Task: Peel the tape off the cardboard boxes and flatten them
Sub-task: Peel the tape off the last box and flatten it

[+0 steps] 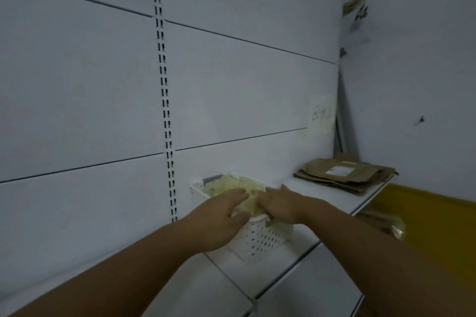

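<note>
I am watching both hands working over the white perforated basket [260, 239] that is sitting on the shelf [309, 188] against the panelled wall. The left hand [219, 216] is lying released, fingers straight, pressing on the yellowish wad of peeled tape [224, 186] filling the basket. The right hand [282, 204] is touching the same wad; I cannot tell whether it is grasping it. The flattened cardboard boxes [345, 175] are lying stacked further right on the shelf, well apart.

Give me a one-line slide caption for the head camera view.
Left hand and right hand rest on tape in a basket on the shelf, flattened boxes stacked nearby.
</note>
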{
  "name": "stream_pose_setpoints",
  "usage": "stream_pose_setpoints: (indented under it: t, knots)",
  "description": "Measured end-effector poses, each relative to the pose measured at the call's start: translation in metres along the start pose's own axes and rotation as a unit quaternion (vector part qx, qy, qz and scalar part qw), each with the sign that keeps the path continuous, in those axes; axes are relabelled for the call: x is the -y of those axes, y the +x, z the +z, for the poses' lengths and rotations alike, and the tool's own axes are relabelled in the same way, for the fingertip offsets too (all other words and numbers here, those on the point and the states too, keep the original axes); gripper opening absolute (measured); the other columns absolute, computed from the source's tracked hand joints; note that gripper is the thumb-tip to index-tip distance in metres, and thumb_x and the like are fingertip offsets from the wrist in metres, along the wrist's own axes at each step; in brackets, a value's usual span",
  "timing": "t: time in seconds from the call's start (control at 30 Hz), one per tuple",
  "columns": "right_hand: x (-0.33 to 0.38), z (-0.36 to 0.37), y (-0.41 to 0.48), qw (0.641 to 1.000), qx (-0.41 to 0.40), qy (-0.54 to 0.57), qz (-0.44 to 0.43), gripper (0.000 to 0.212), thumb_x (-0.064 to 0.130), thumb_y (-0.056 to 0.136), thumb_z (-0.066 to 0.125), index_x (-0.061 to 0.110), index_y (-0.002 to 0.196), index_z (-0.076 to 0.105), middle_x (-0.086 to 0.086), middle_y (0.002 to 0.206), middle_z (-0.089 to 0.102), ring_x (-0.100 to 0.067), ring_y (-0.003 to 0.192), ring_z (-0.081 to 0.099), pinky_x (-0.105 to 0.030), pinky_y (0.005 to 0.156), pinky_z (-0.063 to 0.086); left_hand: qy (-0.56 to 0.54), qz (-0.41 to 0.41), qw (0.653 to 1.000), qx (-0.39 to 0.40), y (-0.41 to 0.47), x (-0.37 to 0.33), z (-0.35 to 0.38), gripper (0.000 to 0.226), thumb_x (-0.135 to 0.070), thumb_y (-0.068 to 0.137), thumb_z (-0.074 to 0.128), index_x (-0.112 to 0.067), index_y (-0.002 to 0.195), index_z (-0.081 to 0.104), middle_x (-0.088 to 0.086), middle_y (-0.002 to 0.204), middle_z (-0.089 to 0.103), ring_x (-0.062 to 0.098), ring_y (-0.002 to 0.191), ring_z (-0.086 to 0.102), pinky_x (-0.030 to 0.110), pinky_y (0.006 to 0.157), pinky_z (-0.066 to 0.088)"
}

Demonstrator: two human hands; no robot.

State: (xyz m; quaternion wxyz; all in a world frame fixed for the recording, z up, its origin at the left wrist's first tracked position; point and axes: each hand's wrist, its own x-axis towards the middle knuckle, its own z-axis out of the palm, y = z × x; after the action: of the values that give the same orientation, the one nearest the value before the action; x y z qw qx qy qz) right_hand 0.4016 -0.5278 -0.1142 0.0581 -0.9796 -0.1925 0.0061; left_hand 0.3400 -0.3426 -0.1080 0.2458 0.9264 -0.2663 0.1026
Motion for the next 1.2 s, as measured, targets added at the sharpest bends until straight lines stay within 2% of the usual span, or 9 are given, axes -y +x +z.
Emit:
stream_pose_setpoints:
  t: [0.1, 0.2, 0.3, 0.47, 0.63, 0.73, 0.83, 1.0, 1.2]
  knots:
    - [-0.011, 0.001, -0.004, 0.987, -0.046, 0.154, 0.001, 0.047, 0.023, 0.102, 0.029, 0.005, 0.145, 0.019, -0.017, 0.154, 0.018, -0.032, 0.143, 0.009, -0.043, 0.114, 0.005, -0.035, 0.007, 0.999, 0.012, 0.025, -0.002, 0.023, 0.044, -0.042, 0.098, 0.034, -0.03, 0.141, 0.033, -0.004, 0.147, 0.039, 0.015, 0.129, 0.039, 0.028, 0.109, 0.029]
    - [-0.016, -0.003, -0.009, 0.883, -0.138, 0.449, 0.005, 0.046, 0.021, 0.101, 0.028, 0.015, 0.146, 0.025, -0.004, 0.157, 0.016, -0.021, 0.144, 0.012, -0.035, 0.114, 0.012, -0.049, -0.04, 0.998, -0.016, 0.035, 0.012, 0.028, 0.038, -0.043, 0.098, 0.033, -0.029, 0.132, 0.041, 0.001, 0.131, 0.055, 0.017, 0.113, 0.052, 0.034, 0.098, 0.042]
    - [-0.023, -0.002, -0.01, 0.803, -0.213, 0.557, -0.002, 0.049, 0.022, 0.1, 0.034, 0.03, 0.146, 0.021, 0.002, 0.155, 0.019, -0.017, 0.142, 0.018, -0.029, 0.107, 0.017, -0.043, -0.039, 0.998, -0.011, 0.039, 0.019, 0.03, 0.036, -0.039, 0.098, 0.037, -0.026, 0.131, 0.044, 0.0, 0.137, 0.047, 0.017, 0.119, 0.046, 0.031, 0.101, 0.037]
    - [-0.014, 0.01, -0.009, 0.925, -0.197, 0.326, -0.013, 0.035, 0.03, 0.098, 0.04, 0.026, 0.132, 0.046, 0.001, 0.145, 0.038, -0.017, 0.138, 0.027, -0.025, 0.107, 0.016, -0.134, -0.058, 0.981, -0.129, 0.046, 0.019, 0.02, 0.021, -0.018, 0.092, 0.055, -0.024, 0.112, 0.056, 0.002, 0.138, 0.027, 0.023, 0.124, 0.039, 0.033, 0.103, 0.039]
    - [-0.011, 0.006, -0.012, 0.904, -0.192, 0.381, 0.021, 0.049, 0.045, 0.095, 0.04, 0.031, 0.142, 0.031, 0.0, 0.156, 0.02, -0.019, 0.144, 0.012, -0.039, 0.117, 0.012, -0.181, -0.062, 0.959, -0.209, 0.038, 0.021, 0.0, 0.024, -0.021, 0.091, 0.056, -0.026, 0.113, 0.048, 0.006, 0.13, 0.044, 0.013, 0.109, 0.046, 0.016, 0.077, 0.045]
    - [-0.006, -0.002, -0.01, 0.926, -0.243, 0.288, 0.01, 0.055, 0.045, 0.094, 0.043, 0.025, 0.144, 0.031, 0.002, 0.158, 0.014, -0.012, 0.145, 0.002, -0.034, 0.116, 0.006, -0.037, -0.062, 0.977, -0.201, 0.026, 0.029, -0.03, 0.033, -0.033, 0.095, 0.048, -0.021, 0.125, 0.048, 0.004, 0.14, 0.039, 0.013, 0.109, 0.044, 0.023, 0.09, 0.034]
    - [0.014, -0.021, -0.004, 0.943, -0.286, 0.17, -0.018, 0.057, 0.044, 0.095, 0.043, 0.021, 0.145, 0.028, -0.001, 0.158, 0.012, -0.014, 0.145, 0.0, -0.035, 0.116, -0.002, 0.091, -0.083, 0.979, -0.163, 0.003, 0.037, -0.076, 0.049, -0.041, 0.097, 0.038, -0.018, 0.141, 0.036, 0.006, 0.157, 0.016, 0.019, 0.143, 0.013, 0.034, 0.113, 0.013]
    - [0.111, -0.026, 0.015, 0.963, -0.221, 0.084, -0.13, 0.062, 0.048, 0.094, 0.041, 0.024, 0.148, 0.02, -0.002, 0.159, 0.006, -0.015, 0.145, -0.004, -0.033, 0.115, 0.0, 0.281, -0.152, 0.944, -0.083, -0.078, 0.057, -0.155, 0.057, -0.054, 0.096, 0.021, -0.029, 0.147, 0.02, 0.003, 0.159, -0.003, 0.02, 0.145, -0.014, 0.049, 0.114, -0.005]
    - [0.289, -0.001, 0.018, 0.947, -0.137, 0.086, -0.277, 0.059, 0.053, 0.092, 0.041, 0.029, 0.145, 0.028, 0.007, 0.156, 0.021, -0.009, 0.143, 0.012, -0.029, 0.112, 0.016, 0.268, -0.257, 0.922, -0.112, -0.227, 0.072, -0.242, 0.052, -0.049, 0.096, 0.031, -0.023, 0.141, 0.038, 0.002, 0.153, 0.029, 0.019, 0.139, 0.026, 0.034, 0.11, 0.02]
